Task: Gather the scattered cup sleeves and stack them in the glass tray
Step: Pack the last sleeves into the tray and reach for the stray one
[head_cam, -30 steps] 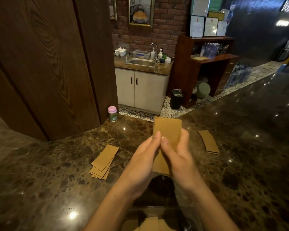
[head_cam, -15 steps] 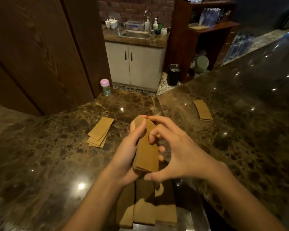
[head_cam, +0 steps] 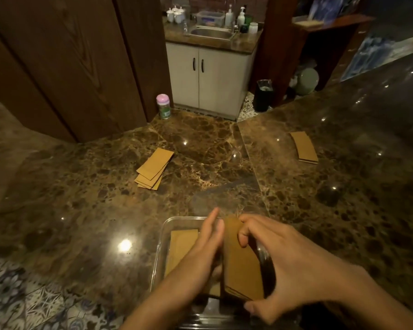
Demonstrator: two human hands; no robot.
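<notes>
A clear glass tray (head_cam: 161, 244) sits at the near edge of the dark marble counter. Flat brown cup sleeves (head_cam: 181, 246) lie inside it on the left. Over the tray's right side my right hand (head_cam: 289, 265) grips a small stack of brown sleeves (head_cam: 241, 265), tilted on edge. My left hand (head_cam: 200, 253) presses flat against the left face of that stack, fingers straight. Farther out, a fanned pile of sleeves (head_cam: 153, 169) lies on the counter at the left and another pile of sleeves (head_cam: 304, 147) lies at the right.
A small jar with a pink lid (head_cam: 163, 106) stands at the counter's far edge beside a dark wooden panel (head_cam: 65, 67). Beyond the counter are a white sink cabinet (head_cam: 208, 75) and a black bin (head_cam: 264, 95) on the floor.
Both hands have brought the held stack of sleeves down and toward me, from above the counter into the glass tray. The view has tilted downward.
</notes>
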